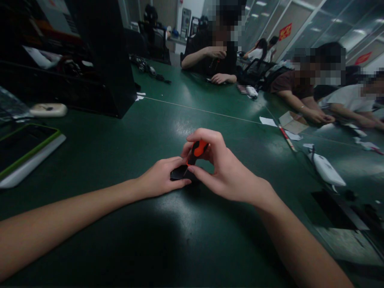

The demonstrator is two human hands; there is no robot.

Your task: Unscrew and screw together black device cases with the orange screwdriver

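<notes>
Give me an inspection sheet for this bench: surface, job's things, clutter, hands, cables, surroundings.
Surface: dark green table, glossy, a thin seam line across it.
Job's things: orange-and-black screwdriver, tip down on a small black part.
Clutter: white device, paper scraps, green-edged tray.
Hands: left hand pins the part; right hand grips the screwdriver.
Cables: dark bundle far across the table.
Surroundings: black cabinet; other people seated opposite and at right; glass partitions behind.
</notes>
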